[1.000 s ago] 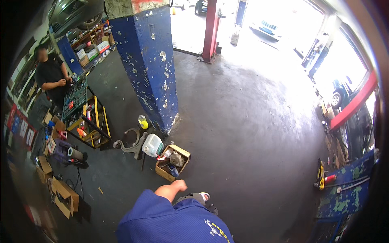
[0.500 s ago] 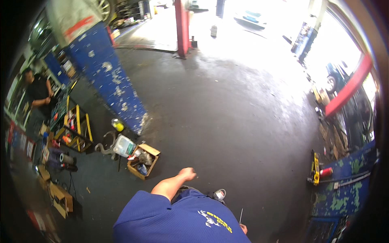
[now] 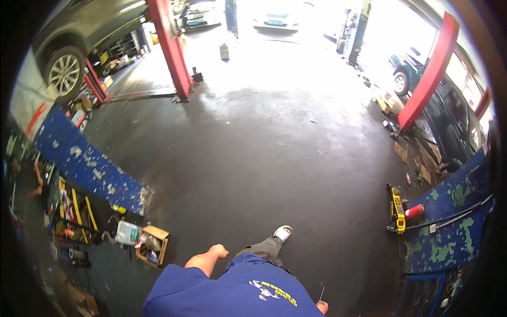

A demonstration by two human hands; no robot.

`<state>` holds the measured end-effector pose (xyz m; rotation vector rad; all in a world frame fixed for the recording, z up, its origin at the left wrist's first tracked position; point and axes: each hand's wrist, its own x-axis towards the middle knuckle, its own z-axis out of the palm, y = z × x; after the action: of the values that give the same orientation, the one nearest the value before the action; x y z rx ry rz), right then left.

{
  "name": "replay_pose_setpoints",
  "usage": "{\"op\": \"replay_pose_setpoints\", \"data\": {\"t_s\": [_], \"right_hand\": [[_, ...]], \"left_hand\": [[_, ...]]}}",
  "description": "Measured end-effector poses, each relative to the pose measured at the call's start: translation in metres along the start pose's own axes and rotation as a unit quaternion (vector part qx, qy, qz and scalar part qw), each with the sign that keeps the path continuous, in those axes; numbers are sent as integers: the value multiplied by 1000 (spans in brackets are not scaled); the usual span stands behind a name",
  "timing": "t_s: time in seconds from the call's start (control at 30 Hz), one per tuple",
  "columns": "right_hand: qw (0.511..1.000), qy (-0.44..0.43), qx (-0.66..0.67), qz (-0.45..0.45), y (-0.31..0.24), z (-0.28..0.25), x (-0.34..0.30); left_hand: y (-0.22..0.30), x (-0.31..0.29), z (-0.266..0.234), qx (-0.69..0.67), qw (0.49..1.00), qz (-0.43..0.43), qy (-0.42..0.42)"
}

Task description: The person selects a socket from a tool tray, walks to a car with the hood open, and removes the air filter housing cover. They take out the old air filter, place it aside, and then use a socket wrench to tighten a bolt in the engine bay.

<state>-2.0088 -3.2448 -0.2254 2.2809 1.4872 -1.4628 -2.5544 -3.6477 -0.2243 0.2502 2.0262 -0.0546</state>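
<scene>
My left hand (image 3: 218, 251) hangs in front of my body at waist height, with its fingers curled in. Whether anything is inside them is hidden. On the other side, my right hand (image 3: 322, 307) shows only in part at the lower edge, closed around a thin metal rod (image 3: 322, 292) that sticks up from it. The rod's handle end is hidden, so its exact kind does not show. One of my shoes (image 3: 283, 232) is stretched forward on the dark floor (image 3: 253, 174).
An open cardboard box (image 3: 153, 246) and a clear jug (image 3: 128, 232) stand left, beside a blue lift post (image 3: 95, 164). Right are a yellow floor jack (image 3: 396, 208), a red cylinder (image 3: 414, 212) and another blue post (image 3: 449, 238). A raised car (image 3: 90, 26) and red posts (image 3: 169, 47) stand farther off.
My view has swung to the right and forward, so the box and posts sit farther left. One leg has stepped forward. The rod is still in my right hand.
</scene>
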Motion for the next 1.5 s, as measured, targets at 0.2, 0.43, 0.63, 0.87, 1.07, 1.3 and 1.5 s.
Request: {"op": "replay_pose_setpoints", "data": {"t_s": [0.2, 0.43, 0.63, 0.87, 1.07, 1.3, 1.5], "right_hand": [[991, 13, 135, -19, -125, 17, -10], [951, 111, 276, 88, -233, 35, 48], [991, 87, 60, 83, -310, 27, 179], [989, 60, -42, 128, -469, -88, 313], [975, 208, 83, 1, -591, -179, 493], [953, 128, 262, 77, -757, -248, 595], [965, 118, 175, 153, -823, -259, 647]], "left_hand": [[232, 68, -181, -41, 988, 94, 119], [522, 86, -352, -104, 931, 310, 162], [656, 147, -361, -102, 925, 338, 140], [652, 180, -348, 103, 984, 140, 34], [756, 188, -393, 0, 996, 65, 65], [1030, 300, -493, 56, 982, 173, 49], [1319, 390, -608, 66, 946, 298, 108]]}}
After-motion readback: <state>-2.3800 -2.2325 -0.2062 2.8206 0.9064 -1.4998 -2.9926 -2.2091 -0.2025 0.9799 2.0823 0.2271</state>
